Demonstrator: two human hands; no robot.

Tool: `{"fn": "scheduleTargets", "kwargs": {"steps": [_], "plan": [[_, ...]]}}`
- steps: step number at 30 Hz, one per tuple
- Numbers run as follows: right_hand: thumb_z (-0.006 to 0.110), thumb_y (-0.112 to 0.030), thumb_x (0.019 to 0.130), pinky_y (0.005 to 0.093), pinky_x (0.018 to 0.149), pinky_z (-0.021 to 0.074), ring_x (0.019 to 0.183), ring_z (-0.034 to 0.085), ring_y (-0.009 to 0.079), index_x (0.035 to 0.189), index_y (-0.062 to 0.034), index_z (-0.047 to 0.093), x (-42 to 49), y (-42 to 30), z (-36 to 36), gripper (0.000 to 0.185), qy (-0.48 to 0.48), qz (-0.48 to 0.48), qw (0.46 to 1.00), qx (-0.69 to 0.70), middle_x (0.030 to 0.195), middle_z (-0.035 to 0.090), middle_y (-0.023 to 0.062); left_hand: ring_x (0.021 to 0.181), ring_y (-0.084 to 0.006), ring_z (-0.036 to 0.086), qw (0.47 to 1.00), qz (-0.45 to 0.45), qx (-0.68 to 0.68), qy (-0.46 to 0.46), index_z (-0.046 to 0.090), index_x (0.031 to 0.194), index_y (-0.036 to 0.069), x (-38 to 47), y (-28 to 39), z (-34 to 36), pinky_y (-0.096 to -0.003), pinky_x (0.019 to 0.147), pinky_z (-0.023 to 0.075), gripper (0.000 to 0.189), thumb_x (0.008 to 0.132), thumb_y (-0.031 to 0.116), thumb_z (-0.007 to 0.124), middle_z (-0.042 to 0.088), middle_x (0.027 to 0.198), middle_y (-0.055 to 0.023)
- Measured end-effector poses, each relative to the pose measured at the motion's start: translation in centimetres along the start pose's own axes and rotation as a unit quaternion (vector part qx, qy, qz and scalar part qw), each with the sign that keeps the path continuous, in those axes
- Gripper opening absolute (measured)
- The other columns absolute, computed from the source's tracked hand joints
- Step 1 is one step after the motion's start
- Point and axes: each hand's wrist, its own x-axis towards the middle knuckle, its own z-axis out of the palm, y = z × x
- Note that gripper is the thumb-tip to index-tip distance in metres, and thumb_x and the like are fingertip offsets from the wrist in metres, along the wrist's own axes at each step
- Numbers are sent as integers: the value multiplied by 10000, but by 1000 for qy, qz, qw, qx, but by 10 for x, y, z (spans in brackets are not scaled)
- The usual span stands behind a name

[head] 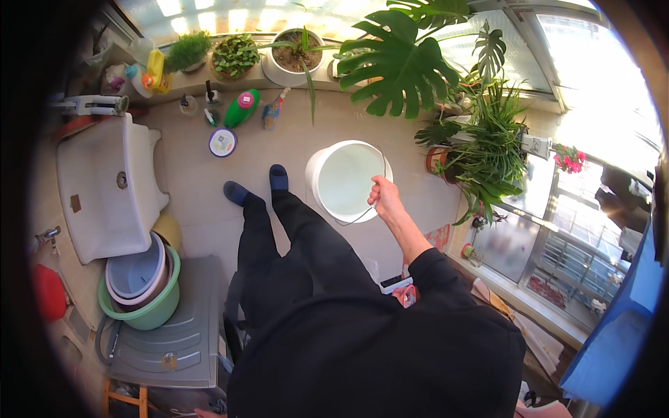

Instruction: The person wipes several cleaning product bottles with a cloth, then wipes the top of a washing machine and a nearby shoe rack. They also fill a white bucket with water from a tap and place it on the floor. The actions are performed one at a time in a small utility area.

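My right hand point(383, 196) is closed around the wire handle of a white plastic bucket point(309, 175). Pale, cloudy-looking liquid fills much of the bucket, which is right of my blue slippers. Whether its base touches the floor, I cannot tell. At the bottom edge, beside the washing machine, shows a small part of what looks like my left hand point(205, 413); its fingers are mostly cut off. Left of the bucket, on the tiles, are a spray bottle point(272, 113), a green bottle with a pink cap point(242, 108) and a round white tub with a purple rim point(222, 142).
A white sink point(104, 209) stands at the left, above stacked basins point(175, 285) by a grey washing machine point(172, 334). Potted plants, among them one in a white pot point(285, 77), line the far ledge. Large monstera leaves point(400, 62) overhang the floor; bushy plants point(491, 141) crowd the right.
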Motion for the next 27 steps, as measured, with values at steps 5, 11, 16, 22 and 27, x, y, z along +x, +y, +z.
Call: {"fn": "scheduleTargets", "kwargs": {"steps": [5,11,16,22,27], "plan": [[619,-138,885,339,403,375,449,404,144,792,-77,486,7,8,-19,174,39,21,998,35,576,401,4,1147,-403,591,1000,-3,-7,-4,573,1308,-68,6,-9,-1,-447,1020,448,553,1005,392,530,598,1287,-288],[606,-141,905,352,424,381,451,399,144,787,-99,465,31,24,-8,188,24,32,996,78,563,373,-7,1160,-412,582,999,-9,-31,2,573,1306,-80,4,-33,-24,-451,1038,436,576,1010,411,517,591,1298,-303],[580,-155,934,354,480,397,469,345,143,820,-126,440,46,27,1,183,-19,69,996,53,560,324,-24,1154,-416,582,998,-33,44,29,608,1262,-84,-14,-57,-49,-441,1026,435,595,1029,449,485,620,1246,-303],[593,-176,941,364,484,411,484,394,141,828,-115,493,62,26,7,163,-56,24,998,-20,558,354,-18,1158,-373,601,993,-36,76,83,616,1280,-32,-20,-80,-42,-420,1022,464,453,1052,327,459,640,1262,-228],[590,-163,944,331,487,375,508,404,123,819,-121,513,58,26,26,152,-116,29,986,-112,582,365,-35,1218,-350,582,989,-78,-1,122,637,1255,-33,-24,-81,-35,-396,1043,446,466,1026,352,507,638,1288,-218]]}}
